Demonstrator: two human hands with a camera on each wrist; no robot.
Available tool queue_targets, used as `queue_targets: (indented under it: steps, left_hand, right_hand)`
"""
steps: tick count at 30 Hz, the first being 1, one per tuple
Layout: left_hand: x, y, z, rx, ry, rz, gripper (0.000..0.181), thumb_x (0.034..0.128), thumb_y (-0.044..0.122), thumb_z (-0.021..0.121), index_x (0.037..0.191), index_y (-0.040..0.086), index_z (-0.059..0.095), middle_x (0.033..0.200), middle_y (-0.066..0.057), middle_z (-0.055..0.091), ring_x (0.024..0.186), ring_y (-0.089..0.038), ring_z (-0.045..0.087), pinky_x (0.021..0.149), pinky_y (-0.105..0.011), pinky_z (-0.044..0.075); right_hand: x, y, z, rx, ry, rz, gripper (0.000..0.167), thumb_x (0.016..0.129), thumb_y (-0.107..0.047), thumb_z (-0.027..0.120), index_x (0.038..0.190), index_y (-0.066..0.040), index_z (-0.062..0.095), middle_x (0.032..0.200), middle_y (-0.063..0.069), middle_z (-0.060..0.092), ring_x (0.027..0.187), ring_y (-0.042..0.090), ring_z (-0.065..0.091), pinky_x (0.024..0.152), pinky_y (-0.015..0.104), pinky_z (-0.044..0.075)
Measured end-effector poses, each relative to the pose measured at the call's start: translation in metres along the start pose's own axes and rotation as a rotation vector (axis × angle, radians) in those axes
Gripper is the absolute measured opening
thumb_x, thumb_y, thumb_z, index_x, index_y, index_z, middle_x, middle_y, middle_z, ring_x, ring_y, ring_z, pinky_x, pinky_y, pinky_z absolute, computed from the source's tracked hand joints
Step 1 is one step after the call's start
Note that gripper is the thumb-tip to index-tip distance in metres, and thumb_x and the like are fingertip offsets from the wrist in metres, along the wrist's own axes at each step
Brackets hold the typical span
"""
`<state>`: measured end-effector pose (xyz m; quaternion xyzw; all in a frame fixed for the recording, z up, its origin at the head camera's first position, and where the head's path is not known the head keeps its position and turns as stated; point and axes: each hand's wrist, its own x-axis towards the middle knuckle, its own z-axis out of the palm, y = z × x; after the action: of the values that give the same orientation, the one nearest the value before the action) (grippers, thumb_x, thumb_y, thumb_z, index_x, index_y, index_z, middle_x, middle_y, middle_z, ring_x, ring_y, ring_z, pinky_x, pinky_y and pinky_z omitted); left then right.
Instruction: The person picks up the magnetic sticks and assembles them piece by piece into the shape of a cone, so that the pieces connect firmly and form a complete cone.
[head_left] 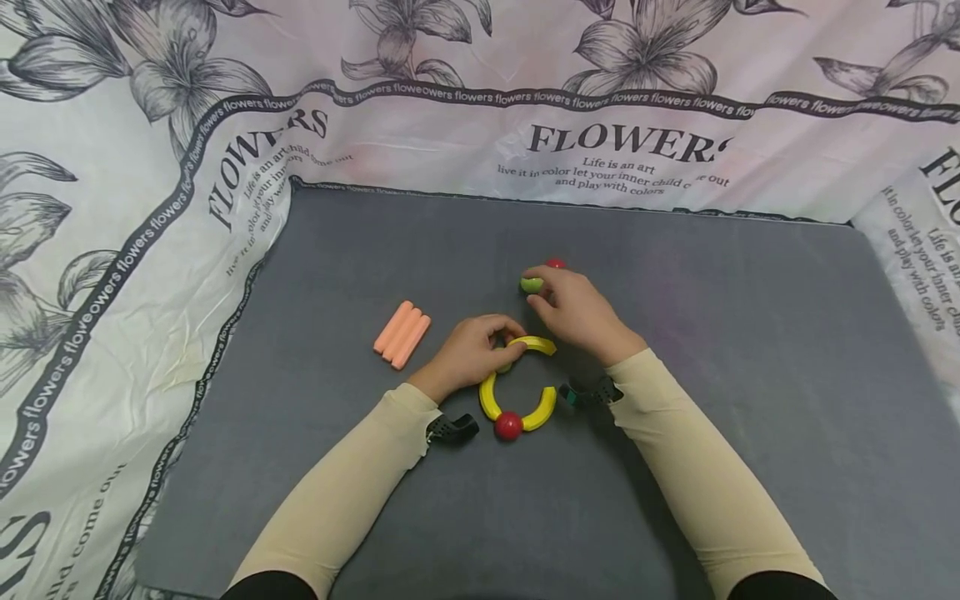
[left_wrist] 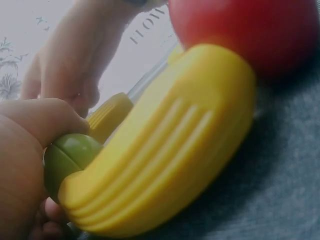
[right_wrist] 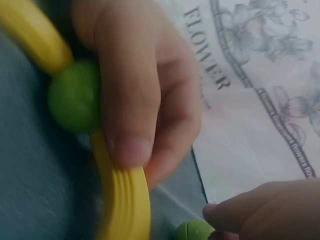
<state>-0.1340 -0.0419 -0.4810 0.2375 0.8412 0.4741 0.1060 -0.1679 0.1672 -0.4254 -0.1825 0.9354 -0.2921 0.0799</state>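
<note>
My left hand (head_left: 480, 346) pinches a grooved, curved yellow piece (head_left: 534, 342) between thumb and fingers. That piece meets a green ball (right_wrist: 75, 96), partly hidden by this hand in the head view. A second curved yellow piece (left_wrist: 165, 140) runs from the green ball to a red ball (head_left: 508, 426). From the red ball a third yellow piece (head_left: 542, 410) curves up to the right, leaving a gap in the ring. Farther up, my right hand (head_left: 581, 310) holds another green ball (head_left: 532, 285) at its fingertips, apart from the ring.
Just beyond the right hand lies another red ball (head_left: 556, 262), mostly covered. Orange-pink rods (head_left: 402, 335) lie side by side left of the left hand. Everything rests on a dark grey surface (head_left: 360, 242) bordered by a flower-printed cloth (head_left: 450, 142).
</note>
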Motion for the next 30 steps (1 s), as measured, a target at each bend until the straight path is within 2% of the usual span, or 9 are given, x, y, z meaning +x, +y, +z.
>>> queue_targets:
  steps: [2, 4, 8, 11, 14, 18, 24, 30]
  left_hand:
    - [0.000, -0.001, 0.002, 0.004, -0.003, -0.001, 0.015, 0.1010, 0.027, 0.072, 0.111, 0.018, 0.078, 0.093, 0.005, 0.069, 0.067, -0.015, 0.050, 0.064, -0.025, 0.040]
    - [0.001, -0.002, 0.003, 0.009, -0.006, -0.001, 0.015, 0.1016, 0.027, 0.071, 0.112, 0.018, 0.077, 0.094, 0.006, 0.069, 0.069, -0.014, 0.051, 0.066, -0.025, 0.041]
    - [0.001, -0.002, 0.003, 0.008, -0.011, -0.003, 0.015, 0.1018, 0.028, 0.071, 0.112, 0.019, 0.077, 0.095, 0.006, 0.069, 0.071, -0.014, 0.052, 0.067, -0.026, 0.042]
    - [0.000, -0.002, 0.002, 0.008, -0.010, -0.003, 0.015, 0.1015, 0.028, 0.071, 0.112, 0.019, 0.077, 0.095, 0.006, 0.069, 0.070, -0.014, 0.052, 0.067, -0.026, 0.042]
    - [0.000, -0.002, 0.001, 0.011, -0.007, -0.003, 0.015, 0.1013, 0.027, 0.071, 0.112, 0.019, 0.077, 0.095, 0.006, 0.068, 0.070, -0.015, 0.052, 0.067, -0.026, 0.042]
    - [0.000, -0.001, 0.000, 0.013, -0.001, -0.002, 0.014, 0.1009, 0.027, 0.071, 0.111, 0.018, 0.077, 0.094, 0.006, 0.068, 0.070, -0.014, 0.051, 0.066, -0.025, 0.041]
    - [0.000, -0.001, 0.000, 0.016, 0.009, 0.004, 0.014, 0.1006, 0.026, 0.071, 0.111, 0.018, 0.077, 0.092, 0.006, 0.068, 0.070, -0.014, 0.051, 0.066, -0.026, 0.040]
    - [0.000, -0.003, 0.001, 0.017, 0.003, 0.006, 0.015, 0.1013, 0.027, 0.071, 0.111, 0.018, 0.077, 0.094, 0.005, 0.068, 0.071, -0.014, 0.051, 0.067, -0.025, 0.041]
  right_hand:
    - [0.008, 0.001, -0.002, -0.050, -0.033, 0.026, 0.045, 0.106, -0.017, 0.063, 0.149, -0.006, 0.056, 0.083, 0.009, 0.067, 0.060, 0.019, 0.056, 0.056, 0.035, 0.044]
    - [0.013, 0.004, -0.005, -0.099, -0.068, 0.044, 0.048, 0.106, -0.018, 0.063, 0.151, -0.006, 0.054, 0.082, 0.010, 0.067, 0.062, 0.021, 0.057, 0.057, 0.036, 0.044]
    - [0.019, 0.011, -0.007, -0.145, -0.124, 0.045, 0.049, 0.105, -0.020, 0.065, 0.151, -0.006, 0.054, 0.096, 0.012, 0.071, 0.075, 0.023, 0.063, 0.067, 0.039, 0.050]
    - [0.020, 0.014, -0.008, -0.148, -0.129, 0.036, 0.045, 0.105, -0.020, 0.067, 0.147, -0.007, 0.057, 0.096, 0.013, 0.071, 0.077, 0.024, 0.064, 0.069, 0.041, 0.051]
    - [0.016, 0.014, -0.008, -0.151, -0.126, 0.031, 0.042, 0.104, -0.019, 0.068, 0.143, -0.005, 0.060, 0.089, 0.012, 0.068, 0.072, 0.024, 0.061, 0.068, 0.040, 0.049]
    - [0.002, 0.014, -0.007, -0.142, -0.127, 0.034, 0.041, 0.103, -0.019, 0.070, 0.139, -0.002, 0.061, 0.081, 0.010, 0.064, 0.067, 0.023, 0.057, 0.064, 0.039, 0.047]
    - [-0.027, 0.017, -0.005, -0.137, -0.073, 0.040, 0.038, 0.101, -0.020, 0.071, 0.131, 0.002, 0.065, 0.088, 0.011, 0.063, 0.074, 0.024, 0.058, 0.069, 0.040, 0.048]
    - [-0.058, 0.021, -0.002, -0.077, -0.050, 0.114, 0.037, 0.101, -0.024, 0.072, 0.128, 0.001, 0.066, 0.082, 0.007, 0.063, 0.065, 0.019, 0.055, 0.062, 0.037, 0.046]
